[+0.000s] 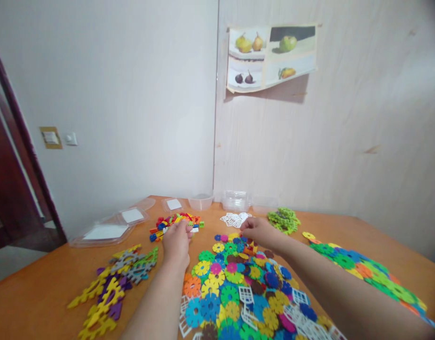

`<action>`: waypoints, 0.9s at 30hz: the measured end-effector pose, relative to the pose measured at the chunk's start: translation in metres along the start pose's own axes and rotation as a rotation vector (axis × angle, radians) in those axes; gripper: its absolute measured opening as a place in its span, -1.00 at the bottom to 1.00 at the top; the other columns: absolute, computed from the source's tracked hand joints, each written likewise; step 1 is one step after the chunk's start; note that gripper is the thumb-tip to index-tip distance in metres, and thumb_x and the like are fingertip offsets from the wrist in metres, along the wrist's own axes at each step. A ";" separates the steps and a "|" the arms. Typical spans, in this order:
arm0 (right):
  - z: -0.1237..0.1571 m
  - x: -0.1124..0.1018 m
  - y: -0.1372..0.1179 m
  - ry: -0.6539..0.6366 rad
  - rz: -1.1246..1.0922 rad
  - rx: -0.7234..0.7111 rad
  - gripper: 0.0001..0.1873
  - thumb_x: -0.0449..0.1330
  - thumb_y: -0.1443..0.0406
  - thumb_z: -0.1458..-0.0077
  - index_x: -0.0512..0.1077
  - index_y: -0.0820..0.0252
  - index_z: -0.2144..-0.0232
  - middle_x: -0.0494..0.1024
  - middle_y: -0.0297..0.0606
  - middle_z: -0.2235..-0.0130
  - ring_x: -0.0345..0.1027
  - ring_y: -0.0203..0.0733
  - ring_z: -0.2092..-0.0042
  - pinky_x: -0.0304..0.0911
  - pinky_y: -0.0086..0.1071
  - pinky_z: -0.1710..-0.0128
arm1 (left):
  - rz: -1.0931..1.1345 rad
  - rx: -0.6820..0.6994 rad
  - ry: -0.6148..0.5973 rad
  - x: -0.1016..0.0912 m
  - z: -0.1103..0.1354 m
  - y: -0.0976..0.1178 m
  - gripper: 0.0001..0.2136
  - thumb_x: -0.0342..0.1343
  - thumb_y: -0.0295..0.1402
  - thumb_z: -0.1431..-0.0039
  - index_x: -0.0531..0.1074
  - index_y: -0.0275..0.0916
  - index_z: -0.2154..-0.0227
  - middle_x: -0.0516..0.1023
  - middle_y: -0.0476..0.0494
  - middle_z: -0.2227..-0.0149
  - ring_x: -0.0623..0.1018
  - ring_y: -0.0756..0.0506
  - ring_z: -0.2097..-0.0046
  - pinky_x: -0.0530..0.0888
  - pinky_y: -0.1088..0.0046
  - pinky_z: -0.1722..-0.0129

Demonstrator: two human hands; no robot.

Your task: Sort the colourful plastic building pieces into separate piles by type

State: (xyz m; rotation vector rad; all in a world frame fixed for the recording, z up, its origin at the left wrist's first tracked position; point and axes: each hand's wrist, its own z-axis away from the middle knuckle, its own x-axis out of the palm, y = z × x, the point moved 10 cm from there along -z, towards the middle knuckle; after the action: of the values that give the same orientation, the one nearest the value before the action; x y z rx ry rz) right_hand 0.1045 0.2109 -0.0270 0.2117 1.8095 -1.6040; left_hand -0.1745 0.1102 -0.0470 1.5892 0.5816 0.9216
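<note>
The pale wall (132, 94) rises across the far side, and below it your orange-brown table (36, 283) spreads from left to right. The biggest thing on it is the heap of coloured flower discs (229, 293), running from the near edge up the middle between your forearms, with white lattice pieces (246, 295) lying among the nearer discs. To the right of your right forearm stretches a band of green, blue and orange discs (364, 270); to the left of your left forearm lie yellow, purple, grey and green notched pieces (113, 288). On the far wall, right of the seam, hangs a fruit poster (272, 59), its lower right corner lifted. Clear lids (104, 232) with white cards sit at far left, and clear containers (235, 200) line the wall side. Your left hand (176, 238) is at the near right side of the small brick pile (164, 223), fingers curled; you can't tell whether they grip a brick. Your right hand (260, 231) is over the heap's far end, fingertips drawn together, and whether they pinch anything can't be told. Just beyond it are white flat pieces (234, 219), with green linked pieces (284, 220) to its right.
</note>
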 end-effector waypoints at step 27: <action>-0.128 0.131 -0.058 -0.042 -0.070 0.042 -0.66 0.16 0.20 -0.24 0.38 0.24 -0.02 0.45 -0.15 0.00 0.41 -0.13 0.07 0.39 -0.15 0.10 | 0.213 -0.168 0.265 -0.031 -0.008 -0.017 -0.79 0.11 -0.30 0.15 0.48 -0.32 0.44 0.53 -0.07 0.51 0.49 -0.01 0.51 0.39 0.48 0.49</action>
State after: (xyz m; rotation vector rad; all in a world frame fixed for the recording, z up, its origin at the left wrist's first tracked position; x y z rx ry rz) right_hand -0.0744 0.2746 -0.0591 0.1342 1.7703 -1.6845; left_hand -0.1966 0.0940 -0.0711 1.4054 0.5080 1.3203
